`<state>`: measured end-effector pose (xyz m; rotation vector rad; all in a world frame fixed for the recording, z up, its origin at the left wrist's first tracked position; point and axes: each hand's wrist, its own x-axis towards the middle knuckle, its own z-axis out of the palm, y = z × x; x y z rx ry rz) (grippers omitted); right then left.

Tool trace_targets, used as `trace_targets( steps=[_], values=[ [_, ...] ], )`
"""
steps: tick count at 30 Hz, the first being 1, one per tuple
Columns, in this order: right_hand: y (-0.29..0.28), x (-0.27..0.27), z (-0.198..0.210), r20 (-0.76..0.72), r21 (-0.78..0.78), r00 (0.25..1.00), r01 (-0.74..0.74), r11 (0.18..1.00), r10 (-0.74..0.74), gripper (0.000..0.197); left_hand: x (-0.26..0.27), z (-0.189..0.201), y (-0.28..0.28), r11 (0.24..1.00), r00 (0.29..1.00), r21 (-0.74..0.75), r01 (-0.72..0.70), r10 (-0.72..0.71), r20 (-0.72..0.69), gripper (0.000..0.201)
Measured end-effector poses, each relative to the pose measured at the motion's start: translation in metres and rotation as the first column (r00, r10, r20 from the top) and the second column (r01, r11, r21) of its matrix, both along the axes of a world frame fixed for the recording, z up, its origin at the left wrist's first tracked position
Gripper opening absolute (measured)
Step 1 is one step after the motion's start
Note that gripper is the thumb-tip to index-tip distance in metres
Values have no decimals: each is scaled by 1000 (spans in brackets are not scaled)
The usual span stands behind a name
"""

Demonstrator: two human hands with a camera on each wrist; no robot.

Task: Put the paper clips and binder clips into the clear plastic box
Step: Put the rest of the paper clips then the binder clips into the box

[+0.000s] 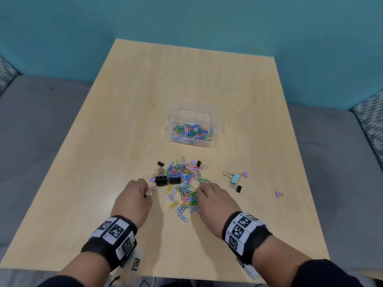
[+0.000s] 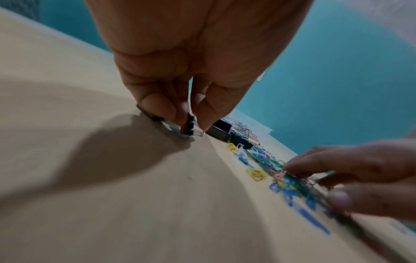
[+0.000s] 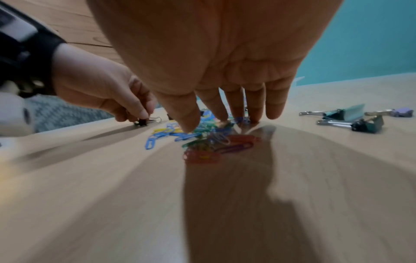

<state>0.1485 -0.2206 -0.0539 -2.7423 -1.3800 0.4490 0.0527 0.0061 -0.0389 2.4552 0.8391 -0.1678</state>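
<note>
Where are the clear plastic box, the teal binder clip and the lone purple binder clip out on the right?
clear plastic box [image 1: 216, 129]: head view, right side wall.
teal binder clip [image 1: 235, 178]: head view, its body.
lone purple binder clip [image 1: 277, 194]: head view, its purple body.

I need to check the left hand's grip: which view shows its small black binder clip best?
Left wrist: the fingers pinch the binder clip close up. Right wrist shows it small; head shows only its wire loop.
</note>
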Motion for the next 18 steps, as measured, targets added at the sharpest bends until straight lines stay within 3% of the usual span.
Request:
trace_targets(
  steps=[2,5,10,15,18],
  values=[
    [-1,-1,3,9,45,1000,-20,999,20,45,-9,-1,3,994,997,93,59,-64,48,6],
    [5,13,-2,11,75,1000,-1,997,1,57,-19,-2,-10,966,973,158,203,-218,82,12],
    [19,18,-4,-75,-60,996,-55,997,50,68,-15,-1,-55,836,853,221,502,-521,38,37],
    [13,5,6,-4,14,993,-119,993,119,46,-6,4,-65,821,838,224,526,-545,27,44],
    [24,15,5,18,75,993,-121,990,120,48,4,4,-63,797,828,267,542,-560,-9,46]
  ],
)
